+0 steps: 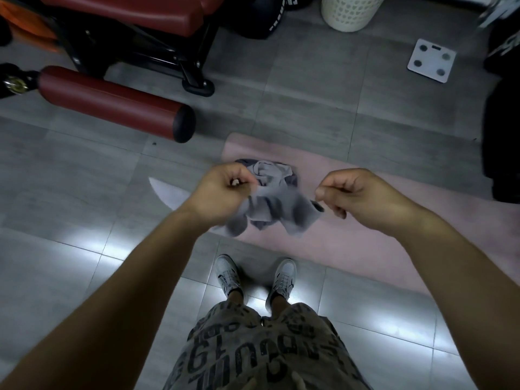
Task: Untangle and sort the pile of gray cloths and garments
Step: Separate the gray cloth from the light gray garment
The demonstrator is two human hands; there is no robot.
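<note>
The person stands at the near edge of a pink mat [365,220] laid on a gray tiled floor [70,263]. Both arms are extended forward. The left hand [222,190] is closed into a fist, with the fingers curled round one end of a gray cloth [270,209]. The right hand [354,192] pinches the opposite end of the same cloth between thumb and forefinger, and its remaining fingers are curled in toward the palm. The cloth hangs bunched and slack between the two hands, clear of the mat. It is blurred, so the garment type cannot be determined. The pile of gray cloths [270,171] lies on the mat close to its left end, about midway between the far and near edges. It appears just beyond the held cloth and between the two hands. The pile shows light gray fabric crumpled over darker gray fabric. The white shoes [228,274] stand on the floor just beside the mat's near edge, below patterned shorts [261,347]. A white flat shape [166,192] lies on the floor off the mat's left end, partly hidden by the left forearm, and what it is cannot be determined. A weight bench [126,23] with red pads stands beyond the mat to the left. A white perforated basket [349,12] and a white scale [432,60] stand on the floor well beyond the mat's far edge.
</note>
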